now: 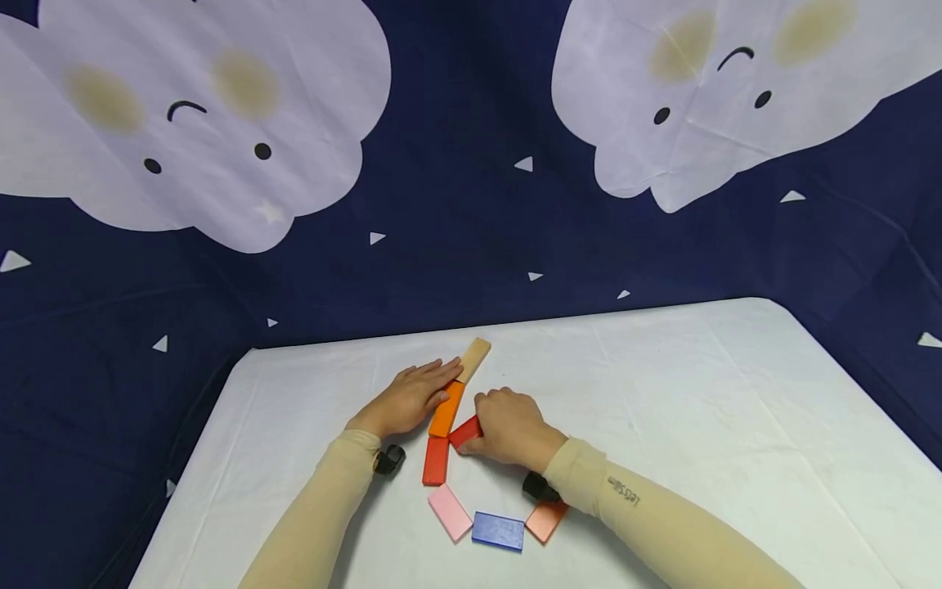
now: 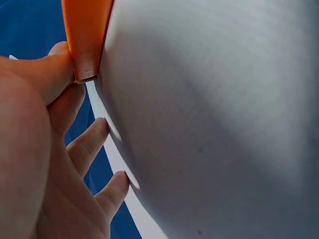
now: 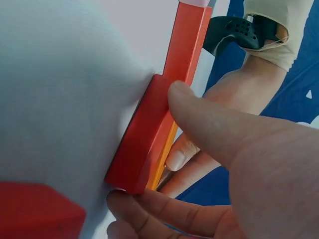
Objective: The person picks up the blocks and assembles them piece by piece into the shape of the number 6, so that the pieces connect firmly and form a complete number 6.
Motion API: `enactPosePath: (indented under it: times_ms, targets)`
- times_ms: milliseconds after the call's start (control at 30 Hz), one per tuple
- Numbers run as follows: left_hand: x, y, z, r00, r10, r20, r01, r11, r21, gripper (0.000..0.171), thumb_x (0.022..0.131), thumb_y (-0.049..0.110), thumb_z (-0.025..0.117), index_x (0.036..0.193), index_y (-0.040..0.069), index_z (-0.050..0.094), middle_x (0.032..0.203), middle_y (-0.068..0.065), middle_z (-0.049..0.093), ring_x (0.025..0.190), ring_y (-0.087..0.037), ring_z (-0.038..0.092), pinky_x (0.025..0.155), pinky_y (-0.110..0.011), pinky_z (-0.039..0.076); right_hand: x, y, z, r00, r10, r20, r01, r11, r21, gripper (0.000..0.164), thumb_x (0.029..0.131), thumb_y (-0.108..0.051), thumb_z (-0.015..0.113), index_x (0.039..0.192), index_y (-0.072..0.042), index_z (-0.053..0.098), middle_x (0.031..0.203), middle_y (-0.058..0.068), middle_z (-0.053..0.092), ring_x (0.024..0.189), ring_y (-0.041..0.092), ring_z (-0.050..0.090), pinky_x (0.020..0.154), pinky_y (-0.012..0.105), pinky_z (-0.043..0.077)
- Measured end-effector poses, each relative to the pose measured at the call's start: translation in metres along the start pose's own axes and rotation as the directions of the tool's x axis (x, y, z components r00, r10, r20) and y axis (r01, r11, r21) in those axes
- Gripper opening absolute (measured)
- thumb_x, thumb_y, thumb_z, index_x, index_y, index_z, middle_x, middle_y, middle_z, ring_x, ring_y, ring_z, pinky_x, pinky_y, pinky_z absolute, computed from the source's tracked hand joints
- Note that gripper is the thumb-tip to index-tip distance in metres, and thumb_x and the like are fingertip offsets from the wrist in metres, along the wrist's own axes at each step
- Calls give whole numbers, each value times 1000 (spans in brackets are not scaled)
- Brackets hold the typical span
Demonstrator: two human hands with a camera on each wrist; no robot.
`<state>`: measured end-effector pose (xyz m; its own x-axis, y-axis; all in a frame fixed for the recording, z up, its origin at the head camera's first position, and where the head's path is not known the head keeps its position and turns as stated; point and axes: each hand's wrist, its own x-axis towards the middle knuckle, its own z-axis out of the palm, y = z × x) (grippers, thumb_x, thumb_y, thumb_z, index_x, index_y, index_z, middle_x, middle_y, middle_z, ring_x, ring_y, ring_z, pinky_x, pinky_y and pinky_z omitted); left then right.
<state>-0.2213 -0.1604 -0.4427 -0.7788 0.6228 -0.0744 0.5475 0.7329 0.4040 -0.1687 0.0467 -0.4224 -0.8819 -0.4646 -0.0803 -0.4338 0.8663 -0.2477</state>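
My right hand pinches a red block between thumb and fingers. One end of that block lies at the junction of the orange block and a second red block. The left hand rests with fairly straight fingers along the outer side of the orange block and the natural wood block. Its thumb is right at the orange block in the left wrist view. These blocks run end to end in a slightly bent line. My right hand hides part of the pinched block in the head view.
The line curves toward me through a pink block, a blue block and a salmon block, partly under my right forearm. Another red block shows in the right wrist view. All lie on the white-covered table, before a dark blue cloud-patterned cloth.
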Motion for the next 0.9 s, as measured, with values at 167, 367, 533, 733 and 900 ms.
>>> enactPosePath:
  times_ms: [167,367,533,733,900]
  targets:
    - [0,-1,0,1000,-2,1,2,1000,9,52,108,27,47,157,16,36,162,-1,33,149,-30,29,118,-60,20,-2,4,-1,1000,-12,-5,13,999,35,47,80,-44,84,97,-4,68,75,2,61,70,18,57,60,35,50]
    - [-1,-1,0,1000,-6,-2,6,1000,14,53,107,27,48,158,16,36,162,-1,33,149,-30,29,118,-60,20,-5,14,-5,1000,-20,-15,21,993,113,41,83,-41,81,99,-5,70,81,3,66,76,19,61,68,37,54]
    - [-1,1,-1,1000,-22,6,22,1000,6,53,108,29,47,158,17,35,163,0,32,149,-30,29,119,-60,18,-12,33,-16,997,-44,-61,58,966,253,40,87,-36,79,110,-4,72,88,2,68,80,15,60,76,36,53]
    - [0,4,-2,999,-42,14,41,999,8,53,108,29,47,159,18,34,163,1,31,150,-28,27,120,-58,17,-28,61,-28,988,-130,-81,149,933,327,39,88,-30,78,117,-4,70,102,3,70,92,19,63,85,38,52]
    - [-1,4,-1,999,-43,14,43,999,15,54,108,29,47,159,18,34,163,2,31,150,-28,27,120,-57,17,-42,75,-30,986,-158,-52,166,923,346,47,86,-32,80,123,-5,69,112,2,70,100,21,62,90,40,51]
